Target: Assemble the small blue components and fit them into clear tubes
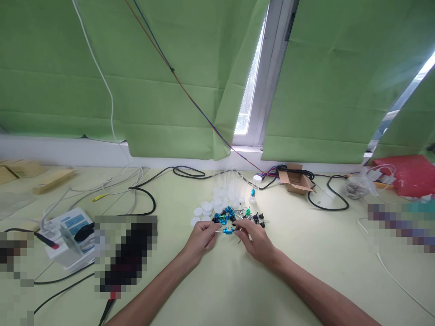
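Observation:
A small shiny blue metal part (228,231) is held between my two hands. From its left side a thin metal rod runs into the closed fingers of my left hand (203,235). My right hand (254,237) pinches a small black piece at the part's right end; the fingers partly hide it. Just beyond my fingertips lies a pile of similar blue parts (229,212). Beside it are a green part (248,212) and several black-knobbed metal rods (260,217). White round caps (207,208) lie to the left of the pile.
Clear tubes (231,185) stand behind the pile, with a white-capped tube (253,190) holding a blue part to their right. An open cardboard box (296,181) sits at the back. Black cables (188,172) cross the table's rear. A white power strip (73,237) stands left.

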{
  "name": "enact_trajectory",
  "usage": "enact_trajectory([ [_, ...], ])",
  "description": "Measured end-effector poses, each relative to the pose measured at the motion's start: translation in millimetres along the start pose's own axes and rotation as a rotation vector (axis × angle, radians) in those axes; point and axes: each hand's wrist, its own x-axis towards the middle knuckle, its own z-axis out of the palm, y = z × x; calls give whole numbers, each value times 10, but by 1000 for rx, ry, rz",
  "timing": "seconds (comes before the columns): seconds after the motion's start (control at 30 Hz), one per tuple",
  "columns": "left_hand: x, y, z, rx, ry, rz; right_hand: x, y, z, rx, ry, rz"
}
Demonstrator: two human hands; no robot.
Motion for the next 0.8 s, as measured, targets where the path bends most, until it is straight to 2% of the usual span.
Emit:
enact_trajectory([
  [0.37,2,-11,5,-20,37,5,13,-40,-27,43,-62,67],
  [0.8,2,4,10,-41,42,6,26,-39,-34,73,-55,-4],
])
